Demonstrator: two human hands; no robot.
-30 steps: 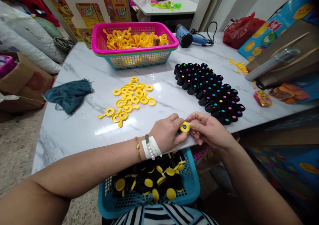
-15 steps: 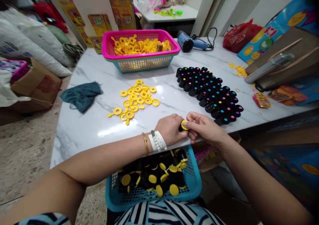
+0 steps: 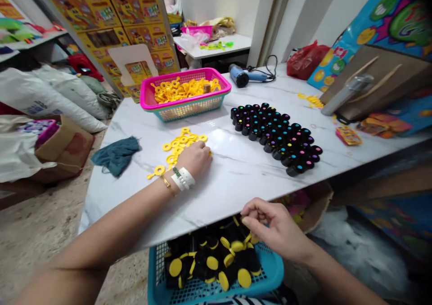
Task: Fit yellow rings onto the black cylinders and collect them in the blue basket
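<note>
Left hand [image 3: 195, 161]: fingers bent over the yellow rings [image 3: 166, 147] on the surface [image 3: 232, 183]; grip hidden. Right hand [image 3: 278, 228]: fingers curled above the blue basket [image 3: 276, 271]; closure and contents indeterminable.

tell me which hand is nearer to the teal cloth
Left. The left hand is over the yellow rings, to the right of the teal cloth; the right hand is farther right, above the blue basket.
</note>
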